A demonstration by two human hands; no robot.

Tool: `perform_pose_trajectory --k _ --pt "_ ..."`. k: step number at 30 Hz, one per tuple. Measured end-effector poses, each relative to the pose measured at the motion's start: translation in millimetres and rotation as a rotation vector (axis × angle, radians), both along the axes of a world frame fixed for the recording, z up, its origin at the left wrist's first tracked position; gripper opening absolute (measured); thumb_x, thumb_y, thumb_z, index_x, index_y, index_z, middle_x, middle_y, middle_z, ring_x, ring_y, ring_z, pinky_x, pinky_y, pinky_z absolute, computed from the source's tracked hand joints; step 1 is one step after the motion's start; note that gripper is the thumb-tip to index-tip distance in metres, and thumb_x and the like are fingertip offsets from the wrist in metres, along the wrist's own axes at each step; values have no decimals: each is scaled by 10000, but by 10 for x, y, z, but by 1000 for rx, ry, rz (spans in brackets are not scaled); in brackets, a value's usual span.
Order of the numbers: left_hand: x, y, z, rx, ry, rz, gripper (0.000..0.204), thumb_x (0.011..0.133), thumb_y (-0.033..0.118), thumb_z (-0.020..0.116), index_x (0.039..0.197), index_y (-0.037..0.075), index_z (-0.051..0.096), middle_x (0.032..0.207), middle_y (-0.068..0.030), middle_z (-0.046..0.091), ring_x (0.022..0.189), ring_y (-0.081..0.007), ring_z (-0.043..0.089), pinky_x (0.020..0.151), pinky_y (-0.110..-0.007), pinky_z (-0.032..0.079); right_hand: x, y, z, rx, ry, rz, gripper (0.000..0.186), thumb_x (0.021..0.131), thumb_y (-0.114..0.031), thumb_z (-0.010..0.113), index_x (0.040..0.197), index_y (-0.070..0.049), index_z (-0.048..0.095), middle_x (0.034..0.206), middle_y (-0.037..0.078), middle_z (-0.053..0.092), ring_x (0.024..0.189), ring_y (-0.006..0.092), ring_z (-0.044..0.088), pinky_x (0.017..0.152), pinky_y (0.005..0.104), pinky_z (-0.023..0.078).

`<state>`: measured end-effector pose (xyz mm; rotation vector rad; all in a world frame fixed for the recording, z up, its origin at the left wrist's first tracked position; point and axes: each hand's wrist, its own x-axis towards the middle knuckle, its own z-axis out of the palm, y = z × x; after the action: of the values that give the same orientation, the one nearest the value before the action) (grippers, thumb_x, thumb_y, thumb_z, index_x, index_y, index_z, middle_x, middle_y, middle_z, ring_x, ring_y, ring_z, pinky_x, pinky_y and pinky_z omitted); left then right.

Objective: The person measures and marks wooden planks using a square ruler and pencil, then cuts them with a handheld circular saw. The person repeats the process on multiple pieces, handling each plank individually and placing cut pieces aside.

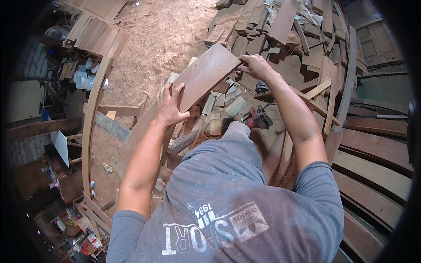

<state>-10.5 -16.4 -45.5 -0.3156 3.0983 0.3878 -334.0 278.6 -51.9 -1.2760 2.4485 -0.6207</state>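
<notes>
A wide, flat wooden board [209, 72] slants in front of me, its far end raised to the right. My left hand [169, 105] grips its near left end, fingers over the top face and thumb at the side edge. At the far right corner, my right hand [255, 68] is closed on the board's edge, some fingertips hidden. Beneath the left hand another long plank [139, 136] runs toward the lower left. A red and black power tool [258, 118] lies on the ground by my leg, partly covered by it.
Small wood offcuts [237, 106] litter the ground below the board. A heap of scrap lumber [256, 26] lies at the far right. Long stacked planks [372, 173] line the right side. A long beam [91, 118] and white buckets [84, 81] stand left. Sawdust [158, 30] covers the floor ahead.
</notes>
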Motion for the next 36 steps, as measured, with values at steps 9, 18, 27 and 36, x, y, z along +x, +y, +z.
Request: perform_pose_trajectory --k 9,18,27,36 --pt "2 4 -27 32 44 8 1237 568 475 940 1660 359 371 1666 -227 309 1558 -488 301 1268 -662 247 -66 -2 -58 -50 22 20 466 946 -331 817 1318 -59 750 1151 232 792 1132 417 746 1002 506 582" --pt "-16 3 -64 31 36 5 1232 571 469 925 1661 346 364 1666 -233 304 1553 -497 296 1254 -668 258 -162 -76 54 4 -69 4 445 883 -309 875 1255 -75 802 1173 206 802 1127 406 751 1010 481 586" --pt "-22 -4 -44 -19 35 -18 1232 590 462 917 1679 292 366 1674 -260 304 1525 -501 355 1211 -666 322 -124 -70 92 26 -112 -26 477 881 -300 880 1289 -70 787 1245 198 792 1194 398 735 1046 477 573" --pt "-8 5 -94 3 78 -4 1205 601 521 919 1663 328 383 1661 -252 319 1551 -500 315 1238 -667 279 -78 112 160 2 -127 -10 420 930 -302 828 1282 -75 795 1209 210 798 1174 398 746 1048 495 574"
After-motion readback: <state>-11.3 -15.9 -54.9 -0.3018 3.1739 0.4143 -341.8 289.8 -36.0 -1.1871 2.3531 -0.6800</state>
